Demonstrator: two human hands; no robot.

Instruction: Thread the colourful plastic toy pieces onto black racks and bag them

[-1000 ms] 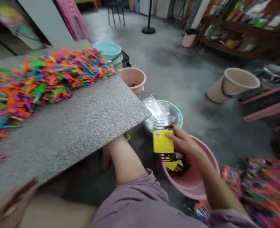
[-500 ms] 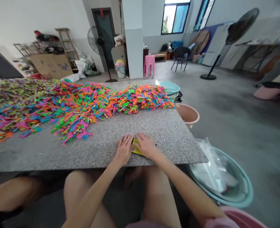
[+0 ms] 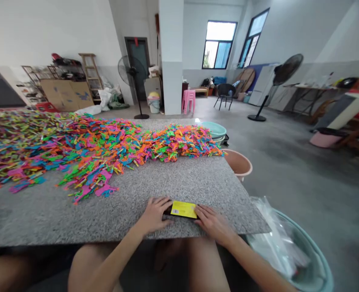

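Note:
A flat black phone [image 3: 183, 209] with a bright yellow screen lies sideways on the speckled grey stone table [image 3: 194, 178], near its front edge. My left hand [image 3: 155, 215] holds its left end, the fingers over the far corner and the thumb at the near side. At the right end, the fingers of my right hand [image 3: 212, 222] rest on the edge; its thumb is partly hidden. Beyond my hands stretches a heap of small bright plastic pieces [image 3: 179, 142], some shaped like toy guns, in pink, orange, green and blue.
Right of the table stand a peach tub [image 3: 243, 163] and a pale green basin [image 3: 322, 259] with clear plastic bags [image 3: 276, 239]. A light blue basin [image 3: 214, 129] sits by the far corner. Floor fans [image 3: 261, 101], pink stools [image 3: 189, 99] and a black chair [image 3: 226, 91] are farther off.
My hands have spread apart to the two ends of the phone, showing more of its yellow face. The view has tilted up, so the table sits lower in the picture.

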